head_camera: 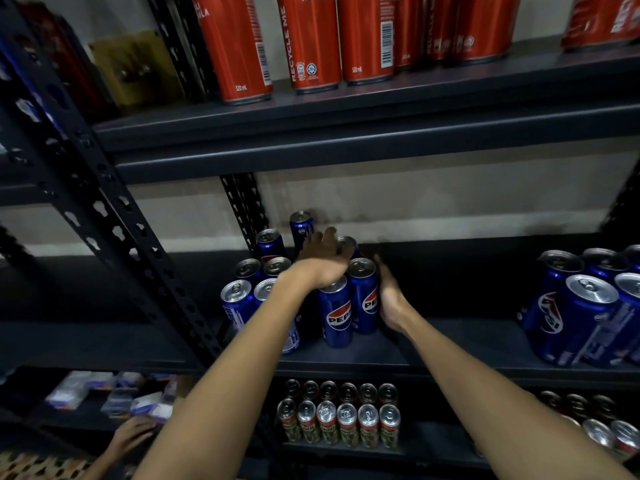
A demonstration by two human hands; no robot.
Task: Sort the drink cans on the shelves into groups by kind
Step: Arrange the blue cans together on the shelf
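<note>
Here, the head view is showing a dark metal rack standing against a pale wall, with red cans on the upper shelf and blue Pepsi cans standing upright on the middle shelf. The left hand is lying over the can tops with loose fingers, holding nothing. The right hand is pressing flat, fingers straight, against the side of the cluster.

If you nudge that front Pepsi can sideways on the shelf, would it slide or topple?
The Pepsi can is tall and slim, so a high push would probably tip it. Its pull tab looks unopened, so it is likely full and heavy. Neighbouring blue cans stand close enough to knock over.
</note>
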